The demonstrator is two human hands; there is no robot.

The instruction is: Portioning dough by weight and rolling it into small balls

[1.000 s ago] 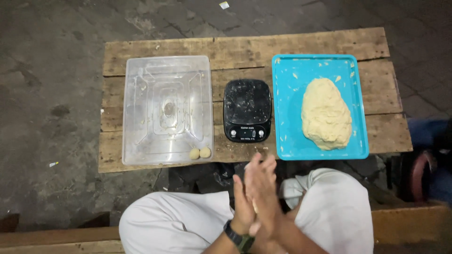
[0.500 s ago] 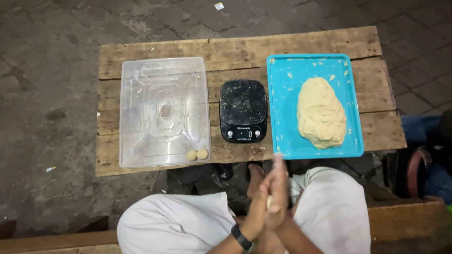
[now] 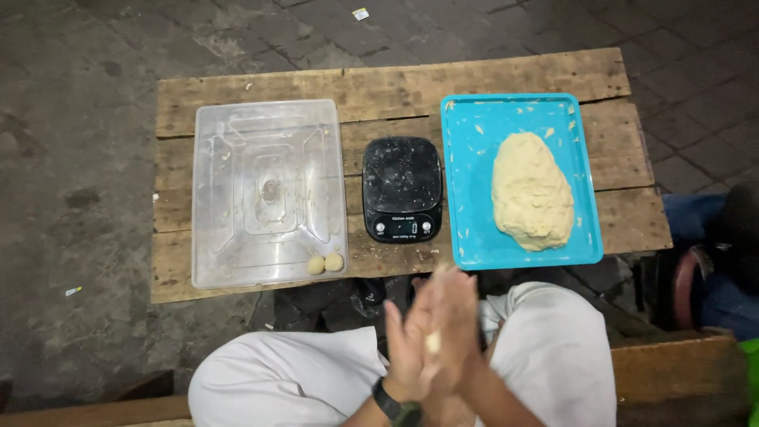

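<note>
Pressing your palms together above your lap, you have a small piece of pale dough [image 3: 432, 341] caught between them, just showing at the gap where the two hands meet. Your left hand [image 3: 407, 348], with the dark watch [image 3: 398, 411] on its wrist, lies flat against your right hand [image 3: 457, 332], fingers stretched and pointing up toward the table; neither hand curls round the dough, it is simply squeezed between the flat palms.

Compared with half a second ago, your hands sit a little more level with each other; a second ago the right fingers reached higher than the left. The rolling place has stayed the same, over your knees and just short of the wooden table [image 3: 379, 87].

On the table nothing has shifted. The clear plastic tray [image 3: 237, 158] lies at the left with two small dough balls [image 3: 325, 263] touching each other in its near right corner. The black kitchen scale [image 3: 402, 190] stands between that tray and the blue tray [image 3: 474, 229], where the big lump of dough [image 3: 531, 191] rests, well apart from your hands.
</note>
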